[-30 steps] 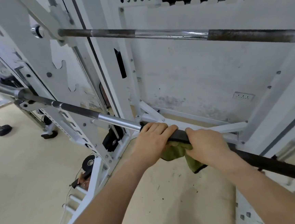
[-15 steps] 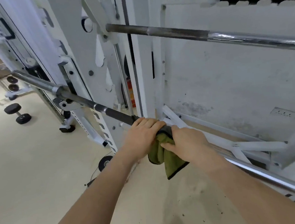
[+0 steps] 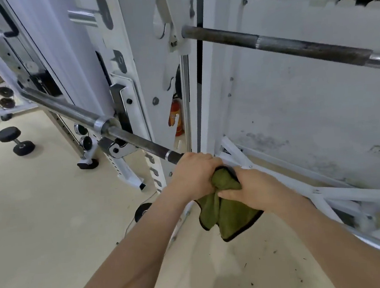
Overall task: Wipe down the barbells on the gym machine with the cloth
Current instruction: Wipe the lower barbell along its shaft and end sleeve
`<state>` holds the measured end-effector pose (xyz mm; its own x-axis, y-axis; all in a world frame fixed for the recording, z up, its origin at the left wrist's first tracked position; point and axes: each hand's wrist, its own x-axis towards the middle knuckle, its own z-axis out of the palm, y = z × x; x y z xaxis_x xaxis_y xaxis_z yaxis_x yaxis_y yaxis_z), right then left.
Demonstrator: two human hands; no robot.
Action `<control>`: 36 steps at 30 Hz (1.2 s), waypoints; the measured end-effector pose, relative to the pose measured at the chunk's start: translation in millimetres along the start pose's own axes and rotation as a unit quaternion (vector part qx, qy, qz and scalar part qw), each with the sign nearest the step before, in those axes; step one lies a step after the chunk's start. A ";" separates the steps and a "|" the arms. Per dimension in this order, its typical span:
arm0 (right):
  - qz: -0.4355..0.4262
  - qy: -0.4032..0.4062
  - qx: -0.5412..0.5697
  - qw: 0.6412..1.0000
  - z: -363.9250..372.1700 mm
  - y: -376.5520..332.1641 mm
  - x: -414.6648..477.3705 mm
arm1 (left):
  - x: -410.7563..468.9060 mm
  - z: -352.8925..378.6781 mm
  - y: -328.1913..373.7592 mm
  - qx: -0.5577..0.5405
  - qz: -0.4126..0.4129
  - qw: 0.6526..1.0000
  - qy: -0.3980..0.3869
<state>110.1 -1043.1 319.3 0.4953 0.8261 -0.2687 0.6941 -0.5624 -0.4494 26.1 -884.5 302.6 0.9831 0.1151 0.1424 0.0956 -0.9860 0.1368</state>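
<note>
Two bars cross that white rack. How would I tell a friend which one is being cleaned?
Find the white gym machine against the wall. Of the two bars crossing it, take the lower barbell, slanting down from the left upright. Unlike the rusty upper bar, it has a green cloth held on it by the left hand and right hand.

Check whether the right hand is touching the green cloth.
Touching. In the head view the right hand pinches the green cloth, thumb pressed into its folds, no gap between them. The left hand grips the barbell alongside.
</note>
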 end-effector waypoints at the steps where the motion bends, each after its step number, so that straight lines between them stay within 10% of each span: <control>1: -0.001 0.086 -0.107 0.991 8.8 0.5 -8.6 | -1.0 1.3 0.7 0.001 -0.004 1.000 0.002; 6: -0.023 0.295 -0.311 0.903 44.2 24.2 -54.3 | -26.1 28.1 4.7 0.054 -0.003 0.991 0.124; 26: 0.002 0.187 -0.202 0.962 54.1 -164.2 135.2 | -55.3 -28.3 -170.4 0.197 -0.152 0.963 0.107; 36: 0.015 0.156 -0.156 0.975 42.4 -161.0 148.8 | -51.7 -14.5 -166.2 0.084 -0.127 0.976 0.153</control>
<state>49.8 -828.2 315.5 0.6185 0.7856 0.0155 0.7782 -0.6097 -0.1507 -42.8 -724.9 286.7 0.8341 0.3644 0.4141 0.3805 -0.9236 0.0464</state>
